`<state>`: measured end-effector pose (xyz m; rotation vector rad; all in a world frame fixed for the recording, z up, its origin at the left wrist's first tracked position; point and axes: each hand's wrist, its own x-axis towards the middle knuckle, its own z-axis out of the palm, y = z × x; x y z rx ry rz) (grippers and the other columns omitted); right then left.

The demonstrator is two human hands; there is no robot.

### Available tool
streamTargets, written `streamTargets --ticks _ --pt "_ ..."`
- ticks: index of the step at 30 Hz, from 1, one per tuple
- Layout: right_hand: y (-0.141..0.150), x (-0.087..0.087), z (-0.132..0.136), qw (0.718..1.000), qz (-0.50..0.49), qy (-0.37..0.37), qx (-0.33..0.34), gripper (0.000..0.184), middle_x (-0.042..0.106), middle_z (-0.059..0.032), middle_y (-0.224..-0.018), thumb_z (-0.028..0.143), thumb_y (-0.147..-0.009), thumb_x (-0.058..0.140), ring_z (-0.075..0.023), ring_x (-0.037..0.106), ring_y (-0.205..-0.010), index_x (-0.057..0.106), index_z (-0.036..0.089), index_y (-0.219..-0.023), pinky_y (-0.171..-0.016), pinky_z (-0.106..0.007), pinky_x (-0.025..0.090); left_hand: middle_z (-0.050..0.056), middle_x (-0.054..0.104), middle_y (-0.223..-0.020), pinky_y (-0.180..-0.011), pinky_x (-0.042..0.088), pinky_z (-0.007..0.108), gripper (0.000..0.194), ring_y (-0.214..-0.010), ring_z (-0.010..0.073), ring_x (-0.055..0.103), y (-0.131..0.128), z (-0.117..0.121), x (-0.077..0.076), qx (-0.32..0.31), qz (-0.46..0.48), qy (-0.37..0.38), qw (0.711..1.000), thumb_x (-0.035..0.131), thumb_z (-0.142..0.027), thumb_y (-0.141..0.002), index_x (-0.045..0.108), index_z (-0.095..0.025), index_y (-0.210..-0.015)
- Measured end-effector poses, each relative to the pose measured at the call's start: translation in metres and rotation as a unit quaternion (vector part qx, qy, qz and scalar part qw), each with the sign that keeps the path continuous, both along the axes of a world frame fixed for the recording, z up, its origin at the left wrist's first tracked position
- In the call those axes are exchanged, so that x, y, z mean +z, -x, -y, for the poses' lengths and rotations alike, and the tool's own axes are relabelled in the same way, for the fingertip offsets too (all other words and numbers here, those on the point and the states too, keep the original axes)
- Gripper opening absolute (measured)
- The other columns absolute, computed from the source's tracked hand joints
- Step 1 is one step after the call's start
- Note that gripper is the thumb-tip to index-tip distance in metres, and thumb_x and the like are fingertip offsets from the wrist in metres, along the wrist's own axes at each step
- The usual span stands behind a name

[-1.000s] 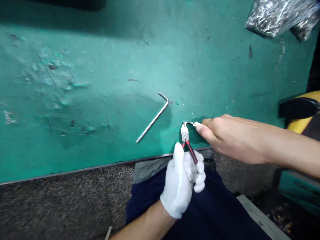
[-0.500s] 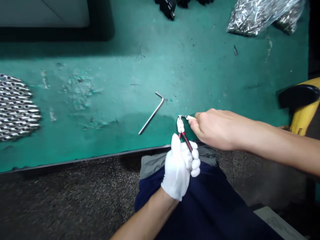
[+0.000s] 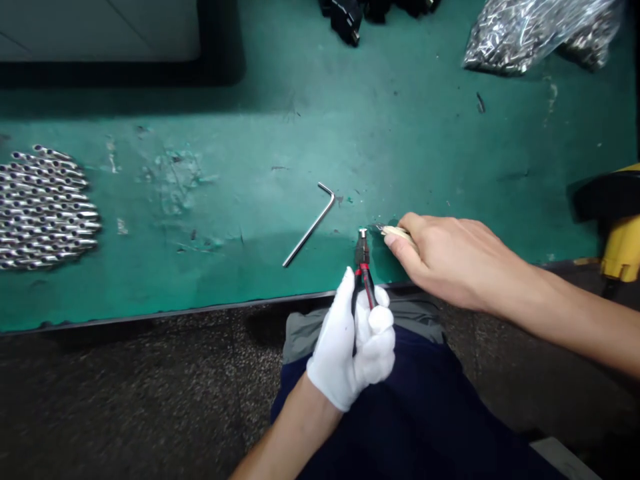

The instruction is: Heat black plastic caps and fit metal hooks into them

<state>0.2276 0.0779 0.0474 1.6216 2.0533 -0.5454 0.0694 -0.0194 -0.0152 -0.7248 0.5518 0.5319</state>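
Head view: pliers (image 3: pixel 363 267) tips-forward, clenched in left hand (image 3: pixel 350 347), right hand (image 3: pixel 455 263) pinching pale strip (image 3: pixel 397 232)

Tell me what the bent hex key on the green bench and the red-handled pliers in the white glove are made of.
The bent silver hex key looks like polished steel: smooth, with a bright metallic sheen. The black-nosed pliers with red-and-black handles seem to have dark steel jaws, and the red grips look like plastic or rubber, though the glove hides most of them.
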Motion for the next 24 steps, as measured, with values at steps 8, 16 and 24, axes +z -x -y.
streamTargets --ticks 8,16,24 --pt "0.004 -0.01 0.012 0.997 0.025 -0.064 0.046 0.032 0.061 -0.0054 -0.086 0.045 -0.104 0.03 -0.0267 0.061 -0.077 0.049 0.022 -0.092 -0.058 -0.033 0.024 -0.006 0.052 -0.048 -0.025 0.038 0.018 0.044 -0.028 0.0086 0.045 0.005 0.004 0.003 0.061 0.074 -0.009 0.995 0.048 -0.054 -0.098 0.07 -0.017 -0.087" --pt "0.002 0.007 -0.011 0.978 -0.05 0.175 -0.1 0.053 0.067 -0.0027 -0.079 0.061 -0.103 0.023 -0.0234 0.061 -0.069 0.058 0.025 -0.085 -0.059 -0.033 0.037 -0.004 0.057 -0.053 -0.026 0.041 0.021 0.048 -0.03 0.0093 0.045 0.0 0.008 -0.006 0.024 0.052 -0.042 0.997 0.048 -0.063 -0.094 0.069 -0.02 -0.087" --pt "-0.01 0.006 -0.03 0.959 -0.106 0.235 -0.119 0.059 0.071 -0.0081 -0.084 0.066 -0.1 0.028 -0.0278 0.065 -0.078 0.068 0.022 -0.093 -0.071 -0.035 0.047 -0.001 0.061 -0.058 -0.027 0.042 0.023 0.056 -0.03 0.0111 0.048 0.0 0.007 -0.011 -0.007 0.062 -0.037 0.997 0.043 -0.069 -0.092 0.068 -0.019 -0.087"
